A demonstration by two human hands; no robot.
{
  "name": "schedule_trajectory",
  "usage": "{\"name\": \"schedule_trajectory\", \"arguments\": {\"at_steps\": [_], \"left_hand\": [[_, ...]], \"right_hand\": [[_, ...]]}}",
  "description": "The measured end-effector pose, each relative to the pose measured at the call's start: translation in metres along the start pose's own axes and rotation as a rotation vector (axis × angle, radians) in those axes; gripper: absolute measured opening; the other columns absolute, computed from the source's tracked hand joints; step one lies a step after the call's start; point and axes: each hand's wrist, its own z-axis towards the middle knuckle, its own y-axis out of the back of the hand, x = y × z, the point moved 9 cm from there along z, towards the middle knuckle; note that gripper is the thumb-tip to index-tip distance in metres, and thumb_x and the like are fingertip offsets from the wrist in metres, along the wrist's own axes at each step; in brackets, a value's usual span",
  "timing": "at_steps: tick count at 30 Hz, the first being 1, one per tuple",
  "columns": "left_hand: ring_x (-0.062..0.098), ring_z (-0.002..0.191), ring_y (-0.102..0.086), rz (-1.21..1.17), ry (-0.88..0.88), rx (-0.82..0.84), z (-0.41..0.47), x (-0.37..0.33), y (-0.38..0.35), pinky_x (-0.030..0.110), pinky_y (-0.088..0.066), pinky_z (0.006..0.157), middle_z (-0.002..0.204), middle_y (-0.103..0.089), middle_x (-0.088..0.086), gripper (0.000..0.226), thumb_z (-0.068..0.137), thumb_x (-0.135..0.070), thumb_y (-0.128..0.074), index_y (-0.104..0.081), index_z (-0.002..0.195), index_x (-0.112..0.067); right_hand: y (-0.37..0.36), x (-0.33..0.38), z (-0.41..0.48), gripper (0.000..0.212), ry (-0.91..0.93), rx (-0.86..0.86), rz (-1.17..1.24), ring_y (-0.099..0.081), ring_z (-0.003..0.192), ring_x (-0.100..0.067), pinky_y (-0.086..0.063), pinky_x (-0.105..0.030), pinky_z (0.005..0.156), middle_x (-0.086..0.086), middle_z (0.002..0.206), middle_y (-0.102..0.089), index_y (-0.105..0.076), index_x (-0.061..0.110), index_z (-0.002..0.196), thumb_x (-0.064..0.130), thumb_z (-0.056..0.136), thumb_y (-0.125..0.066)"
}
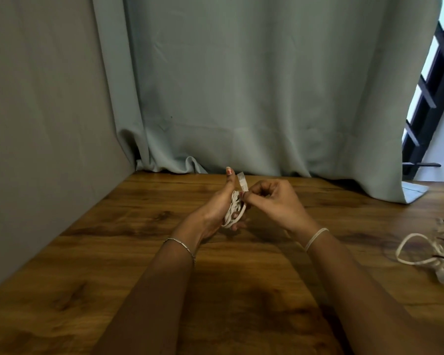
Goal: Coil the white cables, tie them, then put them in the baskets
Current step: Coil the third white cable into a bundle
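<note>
Coiled white cable [234, 210] in left hand [215, 208]

Both hands meet at centre, forearms extended forward.
The left hand [215, 208], thumb upright, grips a white cable coil [235, 212]; the right hand [274, 201] pinches its free end with curled fingers.

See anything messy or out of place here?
Only the loose white cables lie tangled on the brown wooden table, far right. The left hand holds a small white cable coil; the right hand pinches it.
</note>
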Motion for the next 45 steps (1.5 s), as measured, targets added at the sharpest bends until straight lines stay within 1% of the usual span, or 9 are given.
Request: {"name": "schedule_trajectory", "arguments": {"at_steps": [11, 16, 19, 22, 27, 33, 37, 41, 45], "left_hand": [[0.011, 0.034, -0.036, -0.008, 0.012, 0.144, -0.006, -0.002, -0.022, 0.02, -0.03, 0.039, 0.052, -0.043, 0.007, 0.092, 0.077, -0.084, -0.008, -0.052, 0.066, -0.004], [0.005, 0.03, -0.031, -0.042, 0.055, 0.215, -0.014, 0.0, -0.028, 0.019, -0.02, 0.036, 0.043, -0.044, -0.001, 0.089, 0.078, -0.083, -0.004, -0.045, 0.06, -0.006], [0.004, 0.027, -0.028, -0.062, 0.103, 0.241, -0.019, 0.003, -0.031, 0.018, -0.017, 0.037, 0.039, -0.041, -0.004, 0.091, 0.076, -0.085, -0.005, -0.052, 0.055, -0.009], [0.004, 0.026, -0.027, -0.094, 0.124, 0.226, -0.018, 0.007, -0.025, 0.017, -0.02, 0.038, 0.039, -0.037, -0.004, 0.089, 0.072, -0.089, -0.014, -0.052, 0.055, -0.011], [0.004, 0.024, -0.021, -0.215, 0.171, 0.192, -0.02, 0.008, -0.014, 0.016, -0.028, 0.036, 0.036, -0.03, -0.004, 0.088, 0.069, -0.09, -0.015, -0.046, 0.056, -0.009], [0.003, 0.021, -0.023, -0.454, 0.149, 0.15, -0.015, 0.002, -0.01, 0.012, -0.027, 0.035, 0.035, -0.034, -0.003, 0.084, 0.076, -0.084, -0.023, -0.053, 0.071, -0.006], [0.004, 0.02, -0.027, -0.533, 0.119, 0.111, -0.016, -0.004, -0.009, 0.011, -0.026, 0.034, 0.036, -0.041, 0.0, 0.071, 0.091, -0.07, -0.02, -0.049, 0.072, -0.008], [0.009, 0.02, -0.029, -0.475, 0.162, 0.132, -0.014, 0.002, -0.008, 0.019, -0.042, 0.043, 0.034, -0.036, 0.001, 0.065, 0.099, -0.05, -0.027, -0.048, 0.057, -0.005], [0.011, 0.02, -0.031, -0.474, 0.167, 0.066, -0.015, -0.001, -0.01, 0.019, -0.046, 0.042, 0.034, -0.037, 0.003, 0.071, 0.099, -0.059, -0.019, -0.044, 0.061, -0.005]], "right_hand": [[0.001, -0.006, 0.003, 0.02, 0.006, -0.027, 0.111, -0.059, 0.044, -0.014, -0.048, -0.028, 0.053, -0.003, 0.049, -0.062, -0.06, 0.003, 0.061, -0.001, 0.081, -0.065], [-0.008, -0.009, 0.003, 0.022, 0.026, 0.053, 0.155, -0.06, 0.047, -0.013, -0.048, -0.024, 0.048, -0.004, 0.057, -0.059, -0.053, 0.007, 0.067, 0.0, 0.084, -0.064], [-0.009, -0.009, 0.002, 0.013, 0.035, 0.06, 0.206, -0.061, 0.068, -0.004, -0.052, -0.019, 0.061, -0.002, 0.083, -0.059, -0.054, 0.008, 0.093, 0.001, 0.087, -0.064], [-0.024, -0.016, -0.001, 0.018, -0.012, 0.159, 0.294, -0.066, 0.1, -0.028, -0.055, -0.044, 0.087, -0.012, 0.106, -0.067, -0.064, 0.019, 0.109, 0.02, 0.092, -0.061], [-0.043, -0.025, -0.005, 0.044, -0.112, 0.235, 0.395, -0.063, 0.104, -0.044, -0.045, -0.063, 0.097, -0.026, 0.105, -0.068, -0.068, 0.006, 0.105, 0.045, 0.091, -0.054], [-0.045, -0.016, -0.005, 0.044, -0.075, 0.252, 0.401, -0.066, 0.107, -0.026, -0.052, -0.037, 0.095, -0.015, 0.113, -0.069, -0.062, 0.011, 0.121, 0.041, 0.094, -0.044], [-0.042, -0.005, -0.005, 0.04, 0.028, 0.183, 0.256, -0.066, 0.103, -0.028, -0.052, -0.039, 0.094, -0.016, 0.108, -0.069, -0.062, 0.008, 0.116, 0.037, 0.099, -0.041], [-0.035, 0.0, -0.004, 0.039, 0.146, 0.044, 0.062, -0.065, 0.095, -0.022, -0.051, -0.044, 0.088, -0.011, 0.101, -0.067, -0.063, 0.009, 0.107, 0.037, 0.102, -0.036], [-0.034, -0.005, -0.002, 0.042, 0.155, 0.0, 0.017, -0.064, 0.094, -0.016, -0.051, -0.042, 0.087, -0.006, 0.101, -0.066, -0.063, 0.012, 0.107, 0.04, 0.102, -0.033]]}}
